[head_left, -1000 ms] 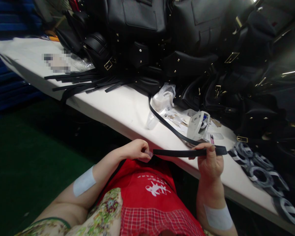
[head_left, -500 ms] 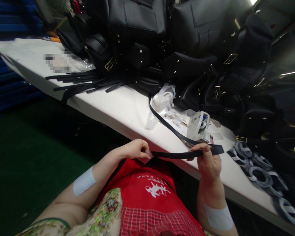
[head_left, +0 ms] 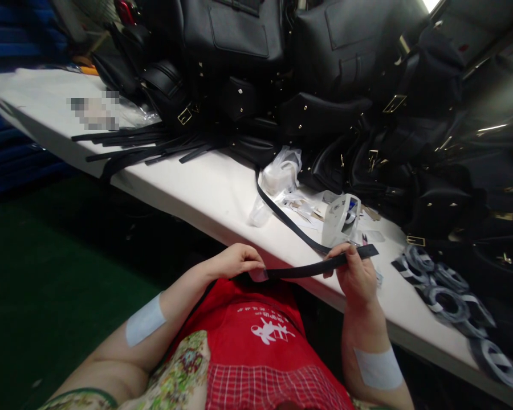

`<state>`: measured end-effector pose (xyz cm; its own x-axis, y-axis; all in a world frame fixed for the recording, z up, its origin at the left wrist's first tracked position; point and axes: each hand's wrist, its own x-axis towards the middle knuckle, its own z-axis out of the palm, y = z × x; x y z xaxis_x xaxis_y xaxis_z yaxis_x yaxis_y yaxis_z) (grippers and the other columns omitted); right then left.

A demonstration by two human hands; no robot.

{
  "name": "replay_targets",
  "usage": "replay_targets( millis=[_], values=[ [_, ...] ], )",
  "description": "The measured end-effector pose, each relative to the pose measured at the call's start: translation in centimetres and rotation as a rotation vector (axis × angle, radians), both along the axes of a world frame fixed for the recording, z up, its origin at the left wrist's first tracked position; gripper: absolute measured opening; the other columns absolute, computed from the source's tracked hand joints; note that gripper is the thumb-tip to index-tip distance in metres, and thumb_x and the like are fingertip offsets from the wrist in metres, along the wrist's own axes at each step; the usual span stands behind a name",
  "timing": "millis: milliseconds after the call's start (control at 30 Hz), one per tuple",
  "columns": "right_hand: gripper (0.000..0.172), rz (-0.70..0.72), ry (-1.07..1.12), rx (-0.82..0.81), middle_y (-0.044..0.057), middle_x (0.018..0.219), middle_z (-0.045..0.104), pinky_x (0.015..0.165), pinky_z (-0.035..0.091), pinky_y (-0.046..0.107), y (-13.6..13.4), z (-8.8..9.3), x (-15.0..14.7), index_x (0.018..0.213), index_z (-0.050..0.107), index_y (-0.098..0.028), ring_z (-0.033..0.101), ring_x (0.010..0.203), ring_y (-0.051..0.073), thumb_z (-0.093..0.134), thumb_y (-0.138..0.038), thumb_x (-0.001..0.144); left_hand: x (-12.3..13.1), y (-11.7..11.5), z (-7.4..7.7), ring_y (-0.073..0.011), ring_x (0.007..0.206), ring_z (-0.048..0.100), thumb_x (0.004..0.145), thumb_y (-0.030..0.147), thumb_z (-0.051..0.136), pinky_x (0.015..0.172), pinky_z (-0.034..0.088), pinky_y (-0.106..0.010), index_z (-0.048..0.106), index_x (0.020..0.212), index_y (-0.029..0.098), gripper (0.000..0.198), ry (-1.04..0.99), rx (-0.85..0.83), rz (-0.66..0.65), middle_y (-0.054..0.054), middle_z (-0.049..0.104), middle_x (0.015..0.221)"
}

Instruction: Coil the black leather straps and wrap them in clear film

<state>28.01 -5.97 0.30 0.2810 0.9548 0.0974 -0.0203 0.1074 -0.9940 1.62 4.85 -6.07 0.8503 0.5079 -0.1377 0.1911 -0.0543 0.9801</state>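
A narrow black leather strap runs between my two hands, just in front of the table's near edge. My right hand is closed on the strap near its right end, which sticks out past my fingers. My left hand is closed in a pinch at the strap's left end, on a small pale piece I cannot make out clearly. Below my hands is my red apron.
The white table runs from upper left to lower right. Black bags are piled along its back. Loose black straps lie at the left, clear plastic wrapping and a tape dispenser in the middle, several tape rolls at the right.
The strap's right end has tilted up a little and my right hand has shifted slightly left along it. My left hand keeps its pinch at the left end.
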Motion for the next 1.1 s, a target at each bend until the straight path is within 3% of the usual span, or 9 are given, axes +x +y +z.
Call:
replay_targets(
  millis=[133, 267, 400, 467, 533, 633, 833, 967, 1100],
  values=[
    [0.04, -0.032, 0.019, -0.018, 0.001, 0.054, 0.064, 0.037, 0.048, 0.025, 0.2, -0.3, 0.1, 0.077, 0.066, -0.017, 0.059, 0.039, 0.014, 0.054, -0.052, 0.092, 0.1, -0.3, 0.4, -0.0174, 0.078, 0.07, 0.086, 0.043, 0.063, 0.077, 0.055, -0.027, 0.076, 0.086, 0.012, 0.033, -0.071, -0.118, -0.03, -0.009, 0.077, 0.084],
    [0.042, -0.032, -0.108, -0.097, 0.001, 0.052, 0.064, 0.042, 0.05, 0.025, 0.7, -0.3, 0.4, 0.081, 0.068, -0.015, 0.062, 0.044, 0.016, 0.052, -0.053, 0.093, 0.7, -0.8, 0.0, -0.0154, 0.07, 0.067, 0.084, 0.043, 0.064, 0.067, 0.054, -0.025, 0.074, 0.083, 0.012, 0.033, -0.084, -0.141, 0.026, -0.007, 0.074, 0.077],
    [0.046, 0.127, -0.295, -0.167, 0.008, 0.09, 0.076, 0.083, 0.056, 0.037, 1.5, -1.1, -2.4, 0.097, 0.074, -0.019, 0.07, 0.087, 0.022, 0.047, -0.056, 0.093, 2.2, -1.5, -0.2, -0.013, 0.063, 0.061, 0.086, 0.036, 0.061, 0.061, 0.048, -0.022, 0.071, 0.077, 0.014, 0.027, -0.062, -0.029, 0.196, -0.002, 0.069, 0.069],
    [0.045, 0.233, -0.288, -0.2, 0.007, 0.114, 0.071, 0.106, 0.043, 0.042, 1.8, -2.2, -5.1, 0.108, 0.073, -0.023, 0.062, 0.112, 0.023, 0.047, -0.057, 0.093, 3.2, -2.0, 0.1, -0.0143, 0.066, 0.06, 0.088, 0.034, 0.055, 0.065, 0.047, -0.024, 0.068, 0.075, 0.015, 0.027, -0.074, 0.084, 0.345, -0.002, 0.068, 0.071],
    [0.045, 0.294, -0.175, -0.209, 0.006, 0.124, 0.067, 0.115, 0.032, 0.043, 2.2, -3.4, -7.7, 0.114, 0.07, -0.025, 0.055, 0.123, 0.023, 0.049, -0.057, 0.092, 3.8, -2.5, 0.4, -0.0159, 0.07, 0.061, 0.091, 0.033, 0.05, 0.069, 0.047, -0.026, 0.065, 0.075, 0.017, 0.028, -0.066, 0.223, 0.497, -0.003, 0.067, 0.073],
    [0.044, 0.269, 0.075, -0.212, 0.007, 0.124, 0.068, 0.113, 0.034, 0.043, 3.0, -4.3, -8.8, 0.116, 0.069, -0.024, 0.057, 0.121, 0.023, 0.055, -0.056, 0.089, 3.7, -3.0, 0.3, -0.0177, 0.072, 0.06, 0.094, 0.032, 0.044, 0.071, 0.045, -0.028, 0.059, 0.074, 0.02, 0.028, -0.014, 0.398, 0.605, -0.004, 0.065, 0.073],
    [0.051, -0.092, 0.34, -0.131, 0.011, 0.102, 0.075, 0.092, 0.049, 0.041, 5.0, -2.7, -4.2, 0.104, 0.073, -0.018, 0.068, 0.1, 0.026, 0.056, -0.062, 0.085, 2.5, -2.8, -0.5, -0.0187, 0.064, 0.058, 0.095, 0.033, 0.042, 0.064, 0.041, -0.029, 0.052, 0.067, 0.024, 0.031, 0.081, 0.532, 0.563, -0.003, 0.061, 0.064],
    [0.052, 0.115, 0.2, -0.176, 0.01, 0.115, 0.072, 0.099, 0.044, 0.044, 4.7, -3.3, -6.5, 0.105, 0.074, -0.021, 0.063, 0.111, 0.027, 0.053, -0.064, 0.086, 3.4, -2.8, 0.7, -0.0188, 0.068, 0.06, 0.095, 0.031, 0.041, 0.066, 0.043, -0.029, 0.053, 0.07, 0.024, 0.03, 0.039, 0.555, 0.532, -0.005, 0.065, 0.071],
    [0.049, 0.298, 0.382, -0.231, 0.01, 0.117, 0.071, 0.098, 0.045, 0.044, 4.3, -4.2, -9.2, 0.115, 0.069, -0.021, 0.064, 0.108, 0.027, 0.057, -0.059, 0.087, 4.0, -2.8, 1.7, -0.0189, 0.077, 0.063, 0.096, 0.03, 0.041, 0.073, 0.046, -0.029, 0.057, 0.076, 0.022, 0.027, -0.069, 0.59, 0.518, -0.006, 0.068, 0.08]
  ],
)
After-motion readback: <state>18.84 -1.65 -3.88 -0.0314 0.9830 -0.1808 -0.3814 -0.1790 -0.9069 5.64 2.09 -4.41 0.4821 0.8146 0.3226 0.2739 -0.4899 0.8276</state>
